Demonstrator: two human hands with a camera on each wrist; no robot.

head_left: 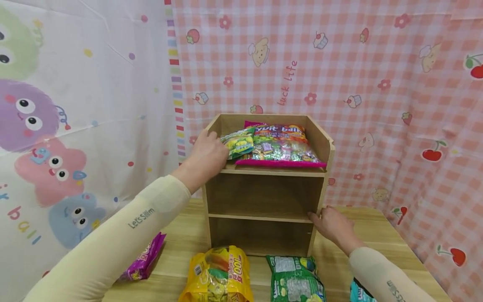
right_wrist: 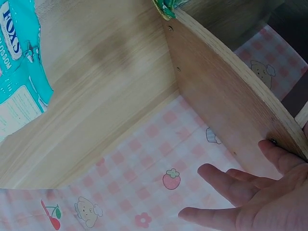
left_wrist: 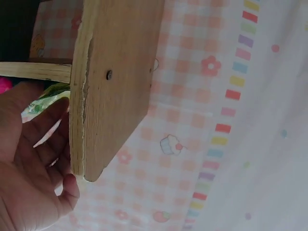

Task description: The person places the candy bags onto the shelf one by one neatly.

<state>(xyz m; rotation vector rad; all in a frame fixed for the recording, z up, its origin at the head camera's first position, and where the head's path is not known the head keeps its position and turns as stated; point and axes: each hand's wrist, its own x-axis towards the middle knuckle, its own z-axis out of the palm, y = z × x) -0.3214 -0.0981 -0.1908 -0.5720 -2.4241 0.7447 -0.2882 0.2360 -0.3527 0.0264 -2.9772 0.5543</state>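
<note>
while the left hand [head_left: 208,156] pinches the small green bag [head_left: 242,144], it's best to ease it flat beside the big bag [head_left: 283,144] — right hand [head_left: 335,225], fingers spread, steadying the shelf [head_left: 273,172].

Green-and-yellow bag [head_left: 243,144], overlapping pink-edged candy bag [head_left: 284,147], top tier of upright three-tier wooden rack [head_left: 264,197]

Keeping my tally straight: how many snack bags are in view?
6: green-yellow bag at the left hand; large fruit bag on the top shelf; purple bag, yellow bag, green bag and teal bag, left to right, on the tabletop. Others may be hidden.
</note>
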